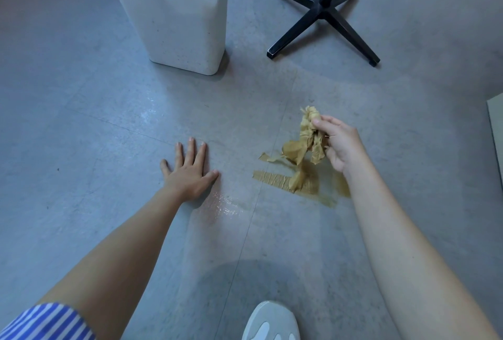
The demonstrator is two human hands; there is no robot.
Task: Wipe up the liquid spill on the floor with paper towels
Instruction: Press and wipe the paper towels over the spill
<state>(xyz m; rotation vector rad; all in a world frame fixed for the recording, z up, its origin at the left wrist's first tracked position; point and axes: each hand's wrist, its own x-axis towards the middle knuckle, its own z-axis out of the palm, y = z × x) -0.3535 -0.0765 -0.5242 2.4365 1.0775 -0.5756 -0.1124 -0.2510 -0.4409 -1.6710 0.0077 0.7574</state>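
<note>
My right hand [340,141] grips a crumpled, soaked brown paper towel [307,138] and holds it just above the grey floor. Its lower end hangs down to another wet brown paper towel [283,180] that lies flat on the floor. A brownish wet stain [341,186] shows beside that flat piece, under my right wrist. A thin shiny film of liquid [226,205] glistens on the floor between my arms. My left hand [187,169] is pressed flat on the floor with fingers spread, left of the towels, holding nothing.
A tall white bin [179,18] stands at the back left. A black four-legged stand base [324,13] sits at the back right. My white shoe [272,323] is at the bottom edge. A pale panel edge [496,124] shows at the far right.
</note>
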